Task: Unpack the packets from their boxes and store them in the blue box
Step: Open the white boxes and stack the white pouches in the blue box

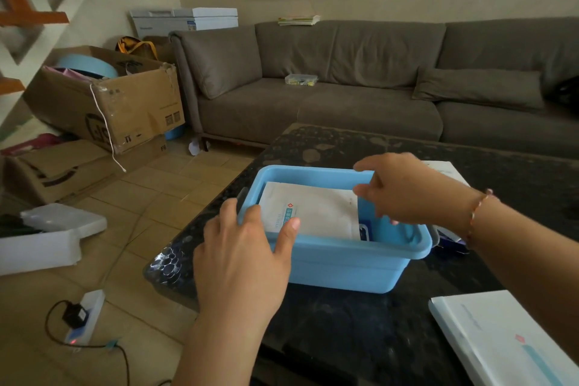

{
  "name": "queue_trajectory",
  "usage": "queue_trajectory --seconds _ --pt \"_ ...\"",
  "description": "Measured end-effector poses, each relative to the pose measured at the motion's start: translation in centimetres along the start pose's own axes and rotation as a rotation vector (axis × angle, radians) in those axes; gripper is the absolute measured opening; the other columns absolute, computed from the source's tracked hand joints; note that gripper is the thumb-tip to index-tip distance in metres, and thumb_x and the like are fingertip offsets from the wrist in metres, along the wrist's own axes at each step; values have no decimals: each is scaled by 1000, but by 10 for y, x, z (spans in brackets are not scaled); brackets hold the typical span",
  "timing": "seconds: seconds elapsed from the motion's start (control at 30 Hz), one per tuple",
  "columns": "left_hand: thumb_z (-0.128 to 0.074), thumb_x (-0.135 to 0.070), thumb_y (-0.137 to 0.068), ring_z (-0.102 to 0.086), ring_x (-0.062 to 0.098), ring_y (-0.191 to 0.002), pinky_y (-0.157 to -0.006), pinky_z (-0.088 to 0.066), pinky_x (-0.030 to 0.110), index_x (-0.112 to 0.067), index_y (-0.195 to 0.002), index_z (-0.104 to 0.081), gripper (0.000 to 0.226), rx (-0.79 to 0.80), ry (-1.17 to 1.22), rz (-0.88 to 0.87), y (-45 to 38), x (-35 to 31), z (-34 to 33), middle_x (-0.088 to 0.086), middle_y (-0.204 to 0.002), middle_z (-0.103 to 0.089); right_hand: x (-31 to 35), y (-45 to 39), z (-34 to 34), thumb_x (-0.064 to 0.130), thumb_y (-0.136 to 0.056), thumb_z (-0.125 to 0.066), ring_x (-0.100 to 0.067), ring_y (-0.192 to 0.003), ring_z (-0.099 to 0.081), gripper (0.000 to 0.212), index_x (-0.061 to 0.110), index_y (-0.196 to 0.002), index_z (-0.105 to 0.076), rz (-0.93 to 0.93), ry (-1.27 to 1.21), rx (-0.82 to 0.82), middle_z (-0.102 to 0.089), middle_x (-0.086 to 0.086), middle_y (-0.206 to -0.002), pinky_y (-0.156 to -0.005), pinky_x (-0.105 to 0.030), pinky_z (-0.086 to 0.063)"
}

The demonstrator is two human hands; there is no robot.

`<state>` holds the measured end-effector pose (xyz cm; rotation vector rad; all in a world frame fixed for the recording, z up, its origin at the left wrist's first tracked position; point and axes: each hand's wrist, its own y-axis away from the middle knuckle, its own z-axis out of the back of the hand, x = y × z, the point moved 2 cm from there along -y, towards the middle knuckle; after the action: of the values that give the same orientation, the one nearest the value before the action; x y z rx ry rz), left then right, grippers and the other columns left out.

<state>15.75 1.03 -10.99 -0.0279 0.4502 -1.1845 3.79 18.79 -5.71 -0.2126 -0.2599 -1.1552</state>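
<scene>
Blue box (338, 266) is steadied by left hand (241, 260); right hand (404, 191), released at two o'clock, could crumple the white packet (313, 213) pressing down.

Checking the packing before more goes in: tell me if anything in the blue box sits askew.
The white packet in the blue box lies tilted, its far edge propped near the rim rather than flat. Left hand and right hand are both on it.

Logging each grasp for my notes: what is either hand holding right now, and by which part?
The left hand grips the blue box at its near-left rim corner, thumb on the white packet inside. The right hand reaches into the box; whether it holds anything cannot be told.
</scene>
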Motion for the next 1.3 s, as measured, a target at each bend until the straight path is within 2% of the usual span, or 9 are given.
queue_trajectory --seconds 0.1,0.23,0.33,0.4,0.5,0.67,0.77,1.0,1.3 --pt "-28 -68 -87 -39 19 -135 -102 -48 41 -25 -135 -51 69 -137 118 -47 1 -4 3 -3 -149 -38 -6 9 8 29 -95 -59 -10 -73 -54 37 19 -131 -59 57 -24 -199 -70 2 -98 -78 -23 -44" --pt "-50 -43 -93 -59 7 -94 -78 -44 9 -15 -94 -67 33 -472 457 -375 17 -21 12 -6 -101 -63 -29 60 18 28 -88 -68 2 -64 -59 25 23 -113 -68 116 -104 -523 -61 20 -77 -61 -7 -39" --pt "-55 -33 -90 -53 2 -64 -60 -39 7 -19 -78 -63 20 -286 639 -605 41 -42 -4 -14 -72 -55 -61 125 -5 32 -89 -66 3 -62 -55 6 27 -93 -66 182 -89 -653 -57 16 -73 -63 -3 -42" --pt "-58 -34 -87 -47 2 -56 -54 -37 12 -24 -74 -57 16 -91 543 -657 56 -54 -27 -14 -64 -53 -83 160 -33 54 -89 -52 0 -66 -53 29 29 -79 -63 141 -33 -605 -57 17 -72 -63 -11 -42" --pt "-54 -44 -89 -44 1 -72 -66 -31 12 -30 -86 -54 13 173 295 -688 71 -68 -58 -17 -77 -49 -111 189 -73 81 -82 -36 -10 -72 -63 43 41 -82 -49 142 125 -381 -62 17 -79 -70 -13 -40" --pt "-53 -42 -93 -35 -6 -90 -72 -31 13 -39 -119 -59 27 423 217 -787 80 -85 -87 -19 -92 -49 -129 203 -81 73 -58 -73 -8 -76 -70 53 41 -86 -42 218 261 -277 -65 17 -83 -76 -19 -47" --pt "-49 -44 -92 -35 -5 -96 -72 -36 15 -48 -129 -52 37 399 217 -879 88 -94 -97 -15 -107 -53 -129 207 -77 75 -87 -36 -9 -78 -69 44 39 -72 -56 277 225 -304 -67 17 -83 -72 -24 -55" --pt "-61 -39 -82 -44 -11 -89 -63 -38 1 -41 -124 -62 42 329 344 -901 93 -100 -108 -24 -101 -53 -137 212 -88 65 -88 -48 -8 -78 -70 45 32 -62 -63 287 216 -431 -69 14 -80 -62 -24 -58" --pt "-68 -26 -79 -55 -4 -116 -85 -56 25 -30 -119 -68 40 183 518 -982 96 -111 -119 -22 -129 -59 -143 216 -98 41 -82 -62 -11 -75 -68 27 27 -58 -61 205 134 -692 -66 13 -76 -56 -25 -54"
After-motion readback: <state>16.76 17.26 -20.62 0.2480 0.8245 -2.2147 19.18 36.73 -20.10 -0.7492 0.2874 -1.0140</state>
